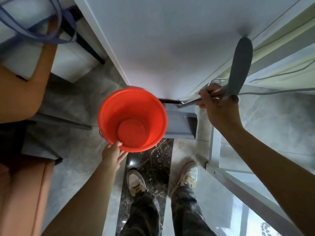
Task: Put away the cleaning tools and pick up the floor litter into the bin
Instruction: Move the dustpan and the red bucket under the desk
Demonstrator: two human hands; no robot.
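Observation:
An empty red bucket (132, 119) hangs in front of me above the floor, seen from above. My left hand (113, 155) grips its near rim, thumb inside. My right hand (215, 103) is closed around thin metal poles and a grey handle (240, 65) that rises toward the wall. Below that hand a grey dustpan (183, 124) with a toothed edge stands on the floor against the white wall, partly hidden by the bucket. No litter shows on the floor.
A white wall (170, 40) faces me. A sliding glass door with a white frame (238, 183) and a pale curtain (281, 62) lie to the right. Orange chairs (22, 99) and a white table stand on the left. My feet stand on a dark marble threshold (150, 167).

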